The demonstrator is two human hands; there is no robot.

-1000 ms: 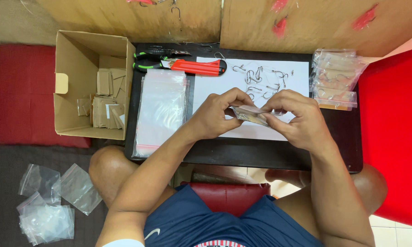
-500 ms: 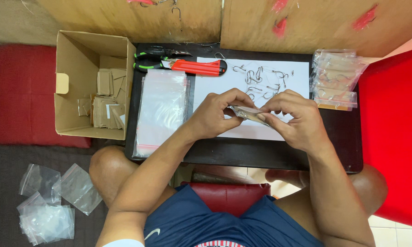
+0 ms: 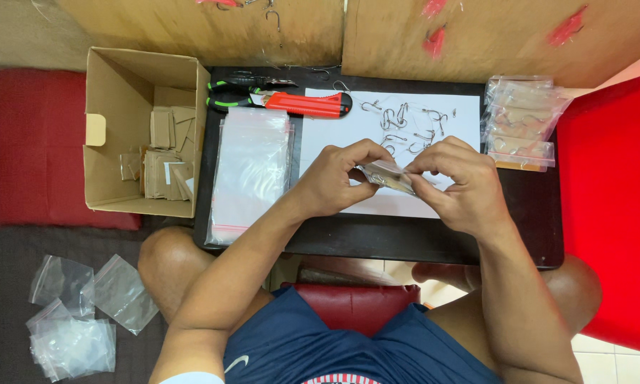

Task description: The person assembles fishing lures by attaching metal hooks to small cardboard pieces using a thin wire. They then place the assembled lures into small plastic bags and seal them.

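small clear bag (image 3: 389,174) betw. both hands, contents unclear, partly hidden by fingers (image 3: 433,162)

1. You sit at a low black bench (image 3: 377,242), its dark top glossy under even, soft light.
2. Behind its far edge stand flat brown cardboard sheets (image 3: 490,35), marked with a few red smears.
3. To your left a dark red cushion (image 3: 28,142) lies on a dark grey mat (image 3: 7,249).
4. To your right a bright red surface (image 3: 611,206) fills the frame edge.
5. Pale floor tiles (image 3: 604,355) show at the bottom right corner.
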